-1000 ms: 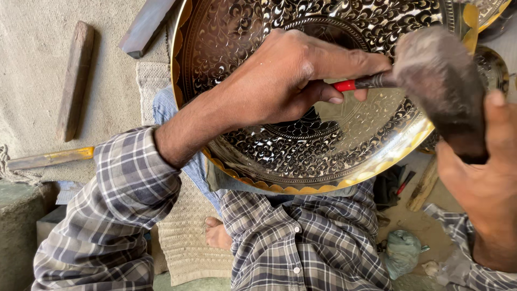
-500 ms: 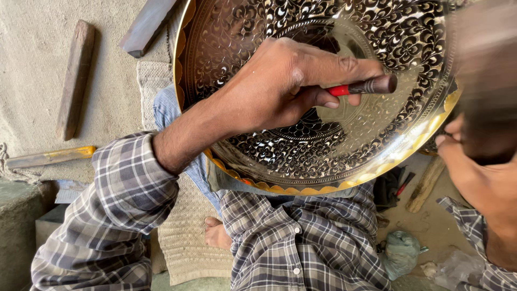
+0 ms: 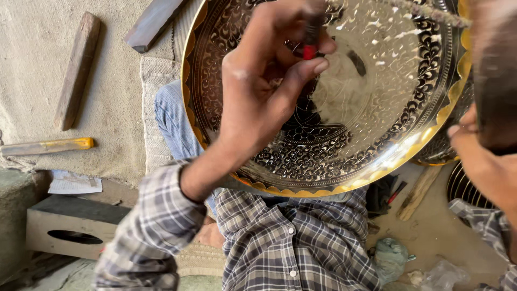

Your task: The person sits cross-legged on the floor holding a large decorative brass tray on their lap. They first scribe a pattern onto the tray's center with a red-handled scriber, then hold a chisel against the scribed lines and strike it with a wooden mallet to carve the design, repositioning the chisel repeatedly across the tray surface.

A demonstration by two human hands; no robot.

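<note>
A large engraved brass tray [image 3: 377,140], shiny with a scalloped golden rim, is rested on the lap. A thin chisel [image 3: 311,37] with a red band is pinched upright between the left hand [image 3: 269,91] fingers. A dark hammer [image 3: 493,81] is gripped by the right hand [image 3: 484,161]. The chisel is best held steady and struck squarely.

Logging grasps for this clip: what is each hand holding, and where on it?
Left hand pinches a red-banded chisel around its shaft. Right hand grips a dark, blurred object; hold point unclear.
</note>
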